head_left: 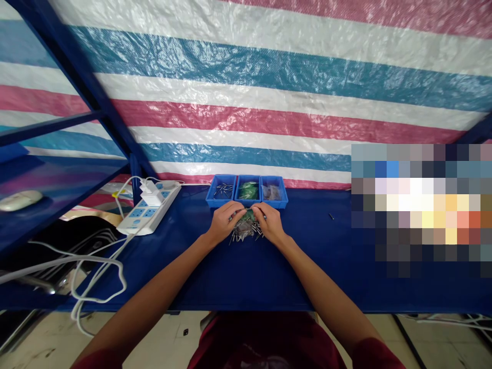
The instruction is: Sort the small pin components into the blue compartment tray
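Note:
My left hand [226,221] and my right hand [269,221] meet over the blue table, fingertips pinched close together. Between them runs a small thin piece [248,208], too small to name. Right below lies a pile of short metal pins [243,230], with some green and greyish small parts among them. Three blue bins stand just beyond my hands. In the left bin [209,199] are several thin dark pins, the middle bin [237,197] has green material, and greyish-brown small parts fill the right bin [283,199].
A white power strip [154,210] with a plugged-in adapter [151,195] lies to the left, its white cables [119,266] looping over the table edge. One loose pin [331,217] rests on the right. A striped plastic sheet [246,92] hangs behind. The far right is pixelated.

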A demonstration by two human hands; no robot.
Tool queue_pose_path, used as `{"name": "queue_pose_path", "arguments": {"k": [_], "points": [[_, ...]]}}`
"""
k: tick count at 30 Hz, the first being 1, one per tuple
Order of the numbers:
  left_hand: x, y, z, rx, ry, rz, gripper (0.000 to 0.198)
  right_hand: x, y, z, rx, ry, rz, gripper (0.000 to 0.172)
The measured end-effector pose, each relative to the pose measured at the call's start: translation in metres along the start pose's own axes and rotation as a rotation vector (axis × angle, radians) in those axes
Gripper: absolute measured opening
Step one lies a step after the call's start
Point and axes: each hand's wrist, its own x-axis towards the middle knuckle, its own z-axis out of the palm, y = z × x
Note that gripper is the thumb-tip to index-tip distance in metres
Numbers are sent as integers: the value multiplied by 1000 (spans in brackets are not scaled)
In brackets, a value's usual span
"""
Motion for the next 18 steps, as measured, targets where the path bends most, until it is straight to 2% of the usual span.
{"name": "queue_pose_path", "arguments": {"k": [5,11,18], "points": [[0,0,-1,-1,-3,-16,20,-1,2,2,13,61,-14,27],[0,1,-1,19,-9,-18,24,0,2,2,-5,42,-60,26],[0,3,0,25,73,-35,19,1,1,0,-37,-1,-45,32]]}}
